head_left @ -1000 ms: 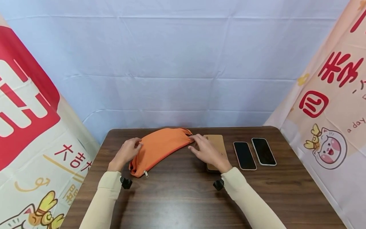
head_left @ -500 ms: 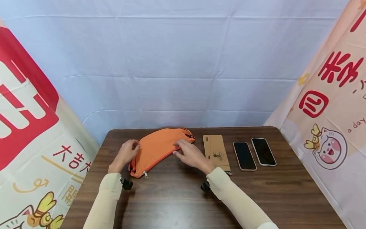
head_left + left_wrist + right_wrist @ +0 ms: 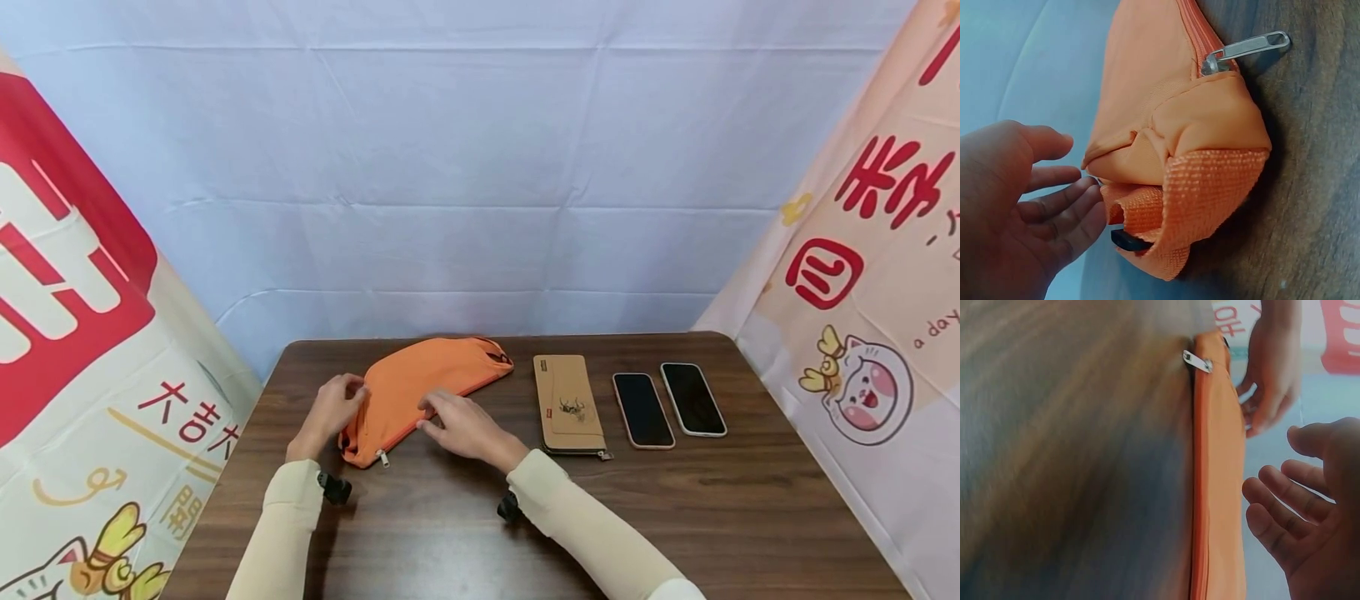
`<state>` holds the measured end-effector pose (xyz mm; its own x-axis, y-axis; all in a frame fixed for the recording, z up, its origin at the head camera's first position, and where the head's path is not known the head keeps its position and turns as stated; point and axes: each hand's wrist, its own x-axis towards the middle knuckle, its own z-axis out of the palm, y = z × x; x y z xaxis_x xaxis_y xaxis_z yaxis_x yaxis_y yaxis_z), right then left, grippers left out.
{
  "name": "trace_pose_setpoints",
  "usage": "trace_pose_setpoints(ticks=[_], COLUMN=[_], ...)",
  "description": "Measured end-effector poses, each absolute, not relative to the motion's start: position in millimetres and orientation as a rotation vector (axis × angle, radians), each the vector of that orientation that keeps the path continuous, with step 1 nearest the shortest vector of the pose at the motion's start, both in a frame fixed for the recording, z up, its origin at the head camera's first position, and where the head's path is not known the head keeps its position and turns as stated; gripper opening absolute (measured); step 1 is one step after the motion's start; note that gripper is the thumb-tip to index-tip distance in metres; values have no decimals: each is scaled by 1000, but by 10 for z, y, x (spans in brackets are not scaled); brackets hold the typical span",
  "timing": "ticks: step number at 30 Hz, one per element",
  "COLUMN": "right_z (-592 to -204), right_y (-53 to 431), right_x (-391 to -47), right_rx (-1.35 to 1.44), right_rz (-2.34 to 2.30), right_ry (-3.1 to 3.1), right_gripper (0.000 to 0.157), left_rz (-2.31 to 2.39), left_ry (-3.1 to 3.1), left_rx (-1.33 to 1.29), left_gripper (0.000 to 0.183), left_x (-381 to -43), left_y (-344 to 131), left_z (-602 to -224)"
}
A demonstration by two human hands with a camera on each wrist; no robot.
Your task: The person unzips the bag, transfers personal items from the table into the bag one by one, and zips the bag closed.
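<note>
An orange waist bag (image 3: 420, 383) lies on the table, its zip closed along the near edge and the metal zip pull (image 3: 1250, 47) at the left end. Orange webbing and a bit of black plastic (image 3: 1129, 240) are tucked in at that end. My left hand (image 3: 333, 410) rests its loosely bent fingertips at the bag's left end. Over the middle of the zip hovers my right hand (image 3: 468, 429), fingers relaxed and holding nothing. In the right wrist view this hand (image 3: 1310, 506) is beside the bag, thumb apart from the fingers.
A tan long wallet (image 3: 567, 400) with a dark zip lies right of the bag. Two phones, one pink-edged (image 3: 643, 410) and one white-edged (image 3: 693, 398), lie further right. Cloth backdrops (image 3: 480, 167) hang behind the table (image 3: 675, 525) and at both sides.
My right hand has moved left from the bag's right end to the middle of its zip, uncovering the wallet. My left hand has stayed at the left end with barely any shift.
</note>
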<state>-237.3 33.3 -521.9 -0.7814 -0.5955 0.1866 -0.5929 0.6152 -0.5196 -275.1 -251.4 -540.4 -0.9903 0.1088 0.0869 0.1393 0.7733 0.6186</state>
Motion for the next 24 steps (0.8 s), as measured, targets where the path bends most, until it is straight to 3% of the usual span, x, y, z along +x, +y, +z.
trace_pose_setpoints(ticks=[18,24], right_z=[-5425,-5477], right_y=[10,-41], right_x=[-2241,-2236], right_rx=[-1061,-1032], right_rz=[-767,-740], right_ry=[2796,2799], right_gripper=[16,20], left_rz=[-1034,-1057], left_ry=[-2921,-2906], left_rx=[-143,-93], left_gripper=[41,39], left_x=[-2765,-2768], left_y=[-2503,-2481], left_z=[-5468,-5479])
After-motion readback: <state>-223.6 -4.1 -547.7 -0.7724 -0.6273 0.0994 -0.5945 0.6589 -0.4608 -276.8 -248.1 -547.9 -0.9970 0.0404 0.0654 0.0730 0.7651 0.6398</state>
